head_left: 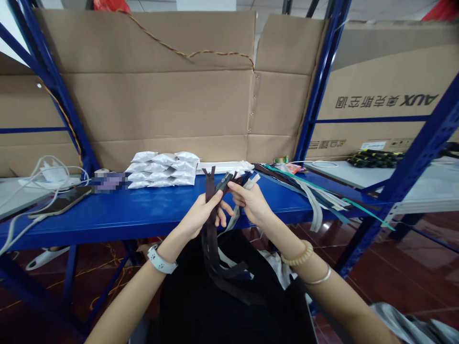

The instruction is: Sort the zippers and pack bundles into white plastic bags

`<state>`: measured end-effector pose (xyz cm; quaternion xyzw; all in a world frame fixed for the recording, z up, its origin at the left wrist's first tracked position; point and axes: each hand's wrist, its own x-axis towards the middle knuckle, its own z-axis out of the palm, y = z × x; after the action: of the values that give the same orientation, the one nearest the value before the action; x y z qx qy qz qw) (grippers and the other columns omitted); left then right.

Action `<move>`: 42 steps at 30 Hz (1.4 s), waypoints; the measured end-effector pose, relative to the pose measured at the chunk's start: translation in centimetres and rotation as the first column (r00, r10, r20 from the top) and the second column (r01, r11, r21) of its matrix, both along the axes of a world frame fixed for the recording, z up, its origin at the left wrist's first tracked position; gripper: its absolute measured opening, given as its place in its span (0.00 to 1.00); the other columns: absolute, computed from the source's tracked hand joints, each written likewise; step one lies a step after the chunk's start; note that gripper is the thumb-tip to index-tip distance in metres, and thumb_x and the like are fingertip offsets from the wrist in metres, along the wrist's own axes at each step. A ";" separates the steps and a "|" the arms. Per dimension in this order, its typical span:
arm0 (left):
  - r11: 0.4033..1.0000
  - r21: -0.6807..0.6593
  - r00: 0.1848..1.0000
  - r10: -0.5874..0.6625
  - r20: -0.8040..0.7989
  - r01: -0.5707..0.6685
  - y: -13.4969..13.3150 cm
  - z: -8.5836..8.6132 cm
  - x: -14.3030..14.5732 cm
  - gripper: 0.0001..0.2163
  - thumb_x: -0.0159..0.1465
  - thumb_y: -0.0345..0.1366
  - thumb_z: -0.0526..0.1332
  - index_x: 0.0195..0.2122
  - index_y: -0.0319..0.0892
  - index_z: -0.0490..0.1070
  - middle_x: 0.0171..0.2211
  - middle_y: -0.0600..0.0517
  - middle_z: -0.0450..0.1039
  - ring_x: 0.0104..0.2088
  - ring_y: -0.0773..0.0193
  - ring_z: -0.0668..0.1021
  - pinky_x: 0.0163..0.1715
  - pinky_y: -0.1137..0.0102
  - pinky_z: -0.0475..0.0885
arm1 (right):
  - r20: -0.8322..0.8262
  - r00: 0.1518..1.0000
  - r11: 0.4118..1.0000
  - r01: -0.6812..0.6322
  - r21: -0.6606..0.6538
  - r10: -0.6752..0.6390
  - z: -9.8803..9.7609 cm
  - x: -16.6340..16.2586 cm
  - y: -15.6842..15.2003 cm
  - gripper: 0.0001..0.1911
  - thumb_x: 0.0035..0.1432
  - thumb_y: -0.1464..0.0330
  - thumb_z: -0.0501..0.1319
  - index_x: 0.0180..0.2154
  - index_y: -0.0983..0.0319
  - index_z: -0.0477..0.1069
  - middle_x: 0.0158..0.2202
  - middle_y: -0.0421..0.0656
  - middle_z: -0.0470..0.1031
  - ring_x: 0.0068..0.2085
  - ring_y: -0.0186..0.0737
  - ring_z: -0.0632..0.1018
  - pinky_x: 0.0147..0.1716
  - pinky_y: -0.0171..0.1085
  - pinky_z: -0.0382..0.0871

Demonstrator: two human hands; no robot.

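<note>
My left hand grips dark brown zippers, which hang down in a loop over my lap. Their short ends stick up above the thumb, beside a dark grey piece whose kind I cannot make out. Close beside it, my right hand is closed, thumb and forefinger pinched near the brown ends. Navy and off-white zipper ends poke out above the right hand. A pale grey zipper tape droops between the two hands. Both hands are just above the front edge of the blue table.
Stacked white packets stand behind my left hand. Loose zippers in several colours spread to the right, some over the edge. A phone and white cables lie left. Cardboard and blue posts enclose the back.
</note>
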<state>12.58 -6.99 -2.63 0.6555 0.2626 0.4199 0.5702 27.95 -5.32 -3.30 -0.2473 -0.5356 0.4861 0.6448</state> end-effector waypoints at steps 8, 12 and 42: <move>0.998 0.014 0.998 0.066 -0.019 -0.066 -0.3 0.2 0.0 0.20 0.65 0.47 0.56 0.31 0.33 0.76 0.26 0.44 0.75 0.20 0.68 0.74 0.22 0.74 0.68 | -0.040 0.999 0.998 0.038 0.058 -0.036 0.3 0.5 0.1 0.20 0.50 0.59 0.67 0.24 0.61 0.56 0.19 0.31 0.45 0.20 0.25 0.48 0.17 0.31 0.41; 0.998 0.020 0.998 0.062 -0.024 -0.061 -0.3 -0.3 0.5 0.16 0.64 0.45 0.58 0.41 0.36 0.74 0.20 0.53 0.70 0.15 0.72 0.68 0.17 0.77 0.62 | -0.053 0.996 0.996 0.074 0.041 -0.072 0.3 0.3 0.3 0.19 0.53 0.56 0.64 0.27 0.60 0.58 0.19 0.32 0.49 0.20 0.26 0.51 0.17 0.30 0.44; 0.984 -0.107 0.954 0.163 0.251 -0.140 3.1 1.7 -4.5 0.08 0.64 0.37 0.60 0.37 0.36 0.70 0.18 0.62 0.44 0.14 0.79 0.49 0.12 0.80 0.46 | 0.746 -0.217 0.520 0.595 0.613 -0.630 10.5 19.9 4.1 0.11 0.49 0.64 0.64 0.26 0.66 0.73 0.26 0.49 0.73 0.33 0.45 0.75 0.31 0.37 0.63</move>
<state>8.11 -3.86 -0.88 0.5473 0.2537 0.5321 0.5941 47.82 -1.22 7.18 -0.7028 -0.6125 -0.1696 0.3195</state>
